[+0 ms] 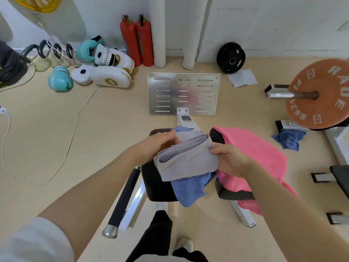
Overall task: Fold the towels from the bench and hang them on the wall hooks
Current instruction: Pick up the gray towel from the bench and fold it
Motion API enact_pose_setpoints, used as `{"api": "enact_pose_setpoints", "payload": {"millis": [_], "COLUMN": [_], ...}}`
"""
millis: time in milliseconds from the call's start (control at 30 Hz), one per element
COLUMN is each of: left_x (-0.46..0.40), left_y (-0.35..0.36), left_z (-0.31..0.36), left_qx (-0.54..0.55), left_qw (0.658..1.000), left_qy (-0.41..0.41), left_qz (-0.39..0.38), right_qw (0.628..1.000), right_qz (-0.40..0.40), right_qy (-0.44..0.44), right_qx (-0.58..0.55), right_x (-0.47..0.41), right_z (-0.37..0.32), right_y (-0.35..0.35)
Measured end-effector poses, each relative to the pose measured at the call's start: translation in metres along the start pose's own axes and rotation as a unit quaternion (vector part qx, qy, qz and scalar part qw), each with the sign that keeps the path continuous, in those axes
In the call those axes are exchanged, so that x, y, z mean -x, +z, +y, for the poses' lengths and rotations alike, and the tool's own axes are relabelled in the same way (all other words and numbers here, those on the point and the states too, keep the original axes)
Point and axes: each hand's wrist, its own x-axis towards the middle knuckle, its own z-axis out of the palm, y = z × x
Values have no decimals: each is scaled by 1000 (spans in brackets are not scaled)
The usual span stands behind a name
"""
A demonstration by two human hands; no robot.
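Note:
I hold a grey towel (186, 159), folded into several layers, above the black bench pad (154, 183). My left hand (160, 142) grips its upper left edge and my right hand (231, 159) pinches its right end. Under it a blue towel (190, 190) lies crumpled on the bench and hangs over the near edge. A pink towel (258, 152) is draped over the right bench pad (234, 194). No wall hooks are in view.
A slotted metal footplate (184, 93) stands on the floor beyond the bench. An orange weight plate on a bar (321, 93) is at the right, with another blue cloth (289, 138) below it. Boxing gloves and pads (102, 63), two fire extinguishers (137, 40) and cables (75, 120) lie at the left.

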Motion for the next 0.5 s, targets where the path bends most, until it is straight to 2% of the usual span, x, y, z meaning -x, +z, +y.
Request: {"api": "enact_pose_setpoints", "payload": {"millis": [100, 200, 300, 367, 433, 500], "left_x": [-17, -34, -37, -39, -42, -44], "left_y": [3, -2, -7, -9, -9, -3], "left_z": [3, -8, -17, -23, -28, -28], "left_qx": [151, 264, 333, 351, 342, 250], "left_qw": [984, 956, 933, 928, 932, 960], "left_qy": [-79, -85, -90, -103, -115, -109], "left_qz": [-50, -92, -101, -75, -17, 61], "right_qw": [999, 995, 991, 987, 969, 937], "right_qz": [-12, 3, 55, 119, 235, 316], "right_qy": [-6, -61, -91, -93, -70, -25], "right_qx": [-32, -79, -87, -46, 40, 146], "right_x": [-6, -13, -33, -56, -79, -92], "right_z": [-8, -23, -38, -37, -30, -19], "right_y": [-6, -12, -14, -16, -18, -23]}}
